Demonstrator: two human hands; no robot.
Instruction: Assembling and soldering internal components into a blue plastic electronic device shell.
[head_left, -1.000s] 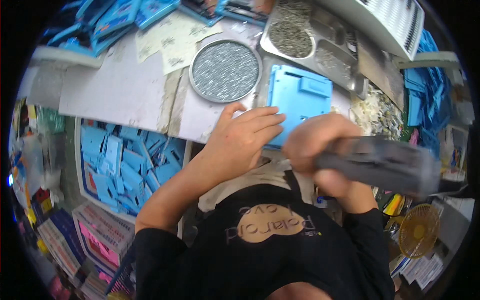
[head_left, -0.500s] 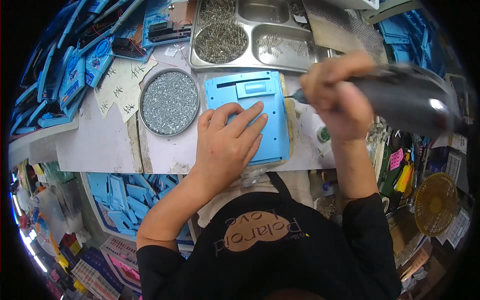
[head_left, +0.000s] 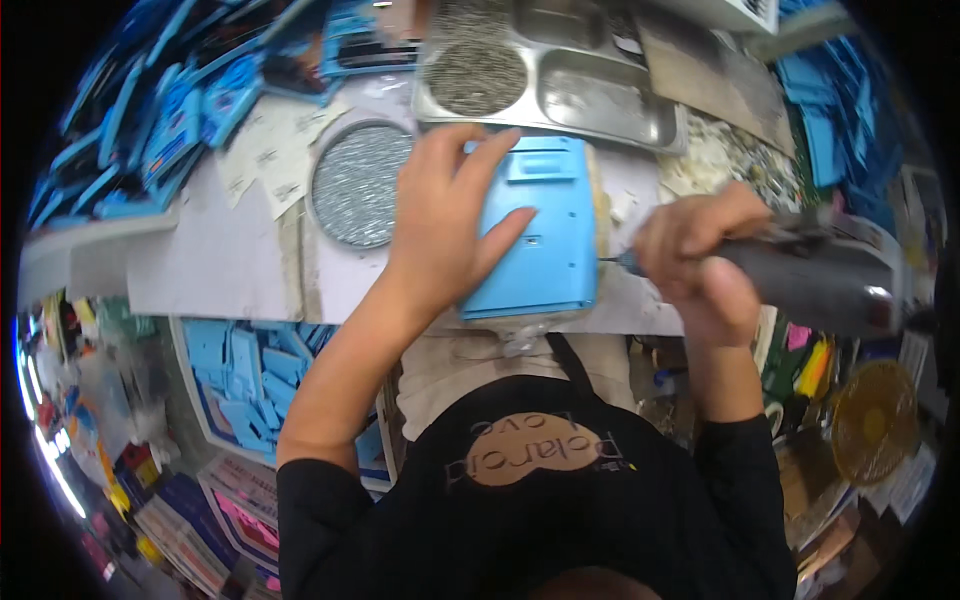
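A light-blue plastic casing [head_left: 545, 265] lies on the worktable in front of me, with small holes and a raised block near its far edge. Across its left side rests my left hand [head_left: 435, 215], fingers spread and thumb on the top face. My right hand [head_left: 700, 250] is wrapped round a dark, cylindrical power screwdriver [head_left: 815, 285], held level. Its thin bit points left and ends close to the casing's right edge; whether it touches is too blurred to tell. Beside my left hand stands a round dish of small silver screws [head_left: 355, 190].
Behind the casing is a compartmented metal tray [head_left: 600, 100] with small metal parts. Blue casings [head_left: 165, 130] are heaped at the far left, more [head_left: 815, 110] at the far right. A bin of blue parts [head_left: 245, 375] stands below the table's left front. A yellow basket [head_left: 875, 420] is at right.
My left hand has shifted to the casing's far left side, its thumb now spread away from the fingers. The screwdriver has moved nearer to me along the casing's right edge. The whole view has shifted slightly.
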